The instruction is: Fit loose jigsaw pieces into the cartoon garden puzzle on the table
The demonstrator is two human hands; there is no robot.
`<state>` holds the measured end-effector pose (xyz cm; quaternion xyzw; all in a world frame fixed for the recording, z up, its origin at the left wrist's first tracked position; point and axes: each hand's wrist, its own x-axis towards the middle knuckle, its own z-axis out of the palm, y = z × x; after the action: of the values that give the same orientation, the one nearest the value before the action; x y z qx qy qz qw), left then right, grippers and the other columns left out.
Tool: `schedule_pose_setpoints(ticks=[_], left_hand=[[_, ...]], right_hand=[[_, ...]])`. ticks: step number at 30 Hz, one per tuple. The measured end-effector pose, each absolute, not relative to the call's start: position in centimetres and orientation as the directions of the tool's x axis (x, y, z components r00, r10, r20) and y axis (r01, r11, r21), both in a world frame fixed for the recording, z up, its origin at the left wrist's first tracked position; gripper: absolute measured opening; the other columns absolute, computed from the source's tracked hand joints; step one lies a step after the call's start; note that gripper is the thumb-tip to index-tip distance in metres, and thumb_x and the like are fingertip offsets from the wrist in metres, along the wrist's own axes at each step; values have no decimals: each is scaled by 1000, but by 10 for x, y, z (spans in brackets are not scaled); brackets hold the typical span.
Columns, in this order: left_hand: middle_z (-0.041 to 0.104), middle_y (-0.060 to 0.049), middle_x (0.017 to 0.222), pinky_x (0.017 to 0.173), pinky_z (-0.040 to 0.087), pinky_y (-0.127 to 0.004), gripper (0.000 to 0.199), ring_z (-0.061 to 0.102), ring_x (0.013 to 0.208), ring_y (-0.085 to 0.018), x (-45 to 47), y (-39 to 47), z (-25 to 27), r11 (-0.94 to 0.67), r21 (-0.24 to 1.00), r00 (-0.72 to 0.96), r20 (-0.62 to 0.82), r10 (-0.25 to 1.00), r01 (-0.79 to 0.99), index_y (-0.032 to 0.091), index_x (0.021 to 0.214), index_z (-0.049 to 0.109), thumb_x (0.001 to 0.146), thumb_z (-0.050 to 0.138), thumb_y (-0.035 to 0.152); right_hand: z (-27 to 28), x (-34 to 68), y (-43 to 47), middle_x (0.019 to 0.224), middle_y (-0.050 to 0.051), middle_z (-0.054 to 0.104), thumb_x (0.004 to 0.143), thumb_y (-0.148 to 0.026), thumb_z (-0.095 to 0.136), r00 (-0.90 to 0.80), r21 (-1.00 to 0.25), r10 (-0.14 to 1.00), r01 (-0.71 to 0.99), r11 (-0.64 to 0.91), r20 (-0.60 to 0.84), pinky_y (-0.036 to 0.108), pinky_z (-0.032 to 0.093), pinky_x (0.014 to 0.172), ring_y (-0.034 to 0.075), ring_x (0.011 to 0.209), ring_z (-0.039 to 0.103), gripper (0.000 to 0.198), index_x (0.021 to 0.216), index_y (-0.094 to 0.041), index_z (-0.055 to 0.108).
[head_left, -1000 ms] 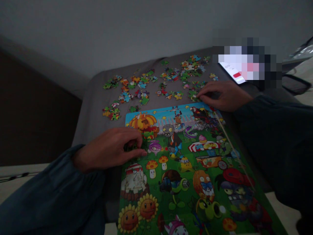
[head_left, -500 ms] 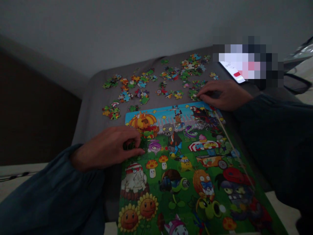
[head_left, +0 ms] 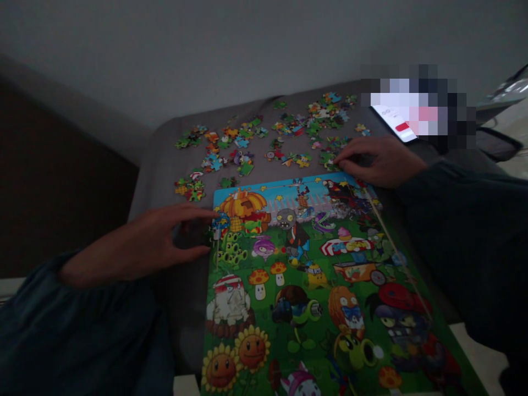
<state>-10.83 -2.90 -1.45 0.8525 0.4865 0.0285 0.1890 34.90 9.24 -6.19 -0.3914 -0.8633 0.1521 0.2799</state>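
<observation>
1. Rectangular, cartoon-printed puzzle board with sky-blue top and green ground [head_left: 322, 341] lies on a grey, cloth-covered surface [head_left: 159, 165], between the two hands; its near edge runs out of view.
2. Judged from how things lie, the work looks partway; the board's picture shows no obvious hole, though dim light hides whether its faint seams are fitted pieces or print; many loose, multicoloured, knobbed jigsaw pieces [head_left: 243, 132] lie in clusters beyond the board's far edge, unplaced.
3. Left hand [head_left: 154, 242]: thumb and fingers wide apart at the board's left edge, near its far corner; a small dark green shape [head_left: 210, 237] there is too dim to identify.
4. Right hand [head_left: 379, 159]: fingers narrow, tips at a green knobbed piece [head_left: 329, 160] just beyond the board; whether it is gripped, I cannot tell.
5. Black-edged phone with lit white screen [head_left: 396, 121] lies beyond the board's right side, near the right hand; that hand hides the board's far right corner.
</observation>
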Motion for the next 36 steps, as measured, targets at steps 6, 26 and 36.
schedule_pose_setpoints(ticks=[6,26,36], left_hand=[[75,-1,79,57,52,-25,43,66,65,-17,-107,-26,-16,-399,426,511,-188,839,812,27,124,75,90,72,52],[83,-1,87,67,58,-25,28,75,76,-17,-66,-30,-3,-250,679,579,-311,754,691,24,96,81,95,68,49],[82,-1,84,65,54,-26,33,75,73,-18,-65,-29,-8,-217,641,562,-400,724,736,25,91,82,92,67,54]], right_hand=[[-63,350,93,94,5,79,89,-42,68,-539,-477,761,594,648,362,47,60,82,29,86,74,18,94,-32,83],[-63,351,93,94,5,78,90,-40,69,-542,-468,760,599,649,359,48,60,80,29,85,73,17,95,-33,83],[-63,351,95,95,7,79,89,-38,69,-565,-468,730,562,682,385,47,59,82,30,86,74,17,94,-30,83]])
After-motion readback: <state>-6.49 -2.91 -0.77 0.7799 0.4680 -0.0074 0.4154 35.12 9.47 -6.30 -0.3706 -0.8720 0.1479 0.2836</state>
